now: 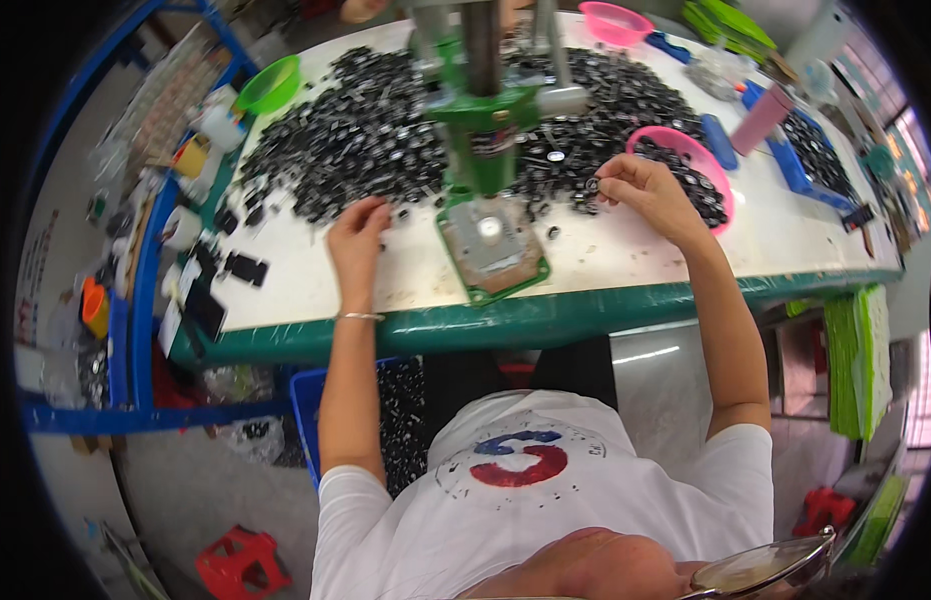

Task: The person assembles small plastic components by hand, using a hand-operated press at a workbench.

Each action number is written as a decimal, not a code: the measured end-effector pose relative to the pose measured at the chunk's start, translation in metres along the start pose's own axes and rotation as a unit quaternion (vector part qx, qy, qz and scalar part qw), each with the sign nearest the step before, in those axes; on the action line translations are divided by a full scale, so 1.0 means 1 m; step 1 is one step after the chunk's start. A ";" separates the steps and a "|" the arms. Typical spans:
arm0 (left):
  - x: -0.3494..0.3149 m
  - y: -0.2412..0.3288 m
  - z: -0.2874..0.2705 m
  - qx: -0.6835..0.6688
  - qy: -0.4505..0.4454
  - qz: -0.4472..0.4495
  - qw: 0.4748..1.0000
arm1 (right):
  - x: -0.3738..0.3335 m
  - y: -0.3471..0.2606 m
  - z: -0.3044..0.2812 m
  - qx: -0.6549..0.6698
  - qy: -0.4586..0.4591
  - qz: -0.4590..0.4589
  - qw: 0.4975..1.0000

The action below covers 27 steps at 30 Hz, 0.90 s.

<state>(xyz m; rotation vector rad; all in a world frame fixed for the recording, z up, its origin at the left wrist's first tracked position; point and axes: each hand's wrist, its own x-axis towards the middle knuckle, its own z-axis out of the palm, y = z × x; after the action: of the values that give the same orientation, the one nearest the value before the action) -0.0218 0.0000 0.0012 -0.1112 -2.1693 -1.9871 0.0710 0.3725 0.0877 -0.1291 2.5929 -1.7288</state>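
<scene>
My right hand (647, 196) is raised at the pile's near edge, left of a pink basin (727, 190). Its thumb and fingertips pinch a small round black part (592, 185). On the other side of the green bench press (482, 150), my left hand (357, 240) is held with its fingers drawn together by the pile. Whatever its fingertips hold, if anything, is too small to make out. Between my hands is the press's metal base plate (497, 258), with a bright round spot under the ram. Small black parts (360, 140) are heaped behind it.
The white table (595, 255) has a green front edge. A green bowl (270, 85) stands at the far left, another pink bowl (615, 22) at the back. To the right are a pink bottle (762, 120) and a blue tray (810, 175). A blue crate (307, 415) stands below.
</scene>
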 end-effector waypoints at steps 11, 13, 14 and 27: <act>0.015 0.017 -0.016 0.414 0.011 0.321 0.852 | 0.050 -0.016 0.093 0.002 -0.161 0.109 0.981; 0.025 0.021 -0.020 0.418 -0.036 0.340 0.842 | 0.056 -0.016 0.094 -0.043 -0.169 0.127 0.977; 0.028 0.020 -0.022 0.421 -0.034 0.339 0.841 | 0.057 -0.016 0.094 -0.042 -0.172 0.125 0.976; 0.036 0.028 -0.056 0.520 0.017 0.383 0.763 | 0.056 -0.032 0.101 -0.192 -0.125 0.025 0.973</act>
<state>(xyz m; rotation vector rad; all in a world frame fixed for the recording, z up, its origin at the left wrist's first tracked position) -0.0469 -0.0560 0.0398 -0.6340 -2.2970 -0.2427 0.0237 0.2626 0.0802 -0.2658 2.6727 -1.0928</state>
